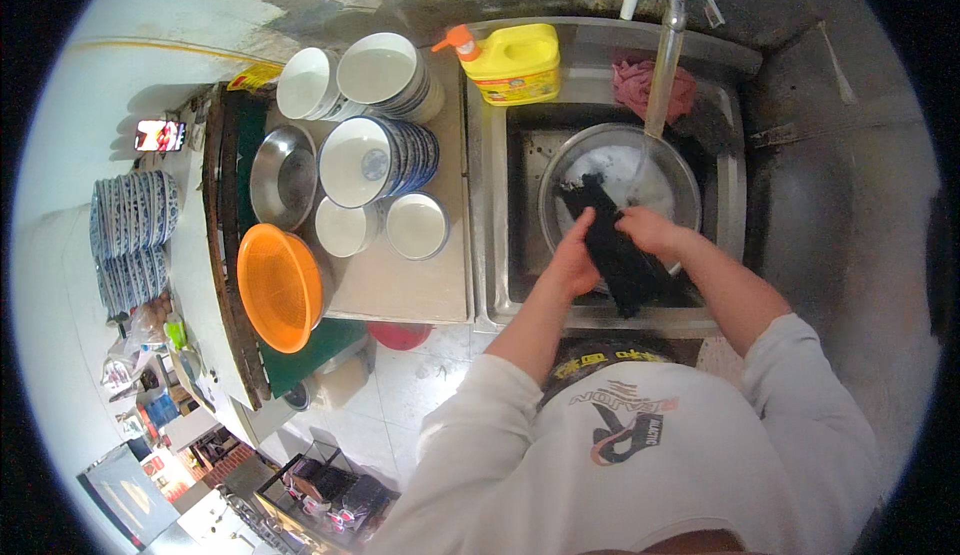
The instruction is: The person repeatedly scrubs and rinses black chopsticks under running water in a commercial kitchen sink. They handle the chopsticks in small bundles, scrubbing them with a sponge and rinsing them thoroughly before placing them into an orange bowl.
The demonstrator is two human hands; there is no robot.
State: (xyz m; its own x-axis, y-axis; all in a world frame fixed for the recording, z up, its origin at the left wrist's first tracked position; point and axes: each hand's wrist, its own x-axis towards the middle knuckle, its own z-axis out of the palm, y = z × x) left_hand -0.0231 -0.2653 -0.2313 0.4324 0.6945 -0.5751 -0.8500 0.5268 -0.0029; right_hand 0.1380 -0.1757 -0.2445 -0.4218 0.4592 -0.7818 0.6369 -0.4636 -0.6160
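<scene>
Both hands grip a long black piece with a fuzzy surface [625, 260], perhaps a cloth or scrubbing pad; its kind is not clear. My left hand [574, 257] is closed on its left edge, thumb on top. On the opposite edge my right hand [648, 230] pinches it near the upper end. The piece slants over a round metal basin [548, 193] holding whitish, sudsy water. This basin sits in a steel sink [522, 140], under the faucet [664, 80]. Fingers beneath the black piece are hidden.
A yellow pump jug [516, 67] and a crumpled pink cloth [650, 90] lie at the sink's back ledge. Left stand stacked bowls [380, 160], a steel bowl [283, 177] and an orange basket [278, 285]. Stacked plates [133, 240] and a lit phone [160, 136] are farther left.
</scene>
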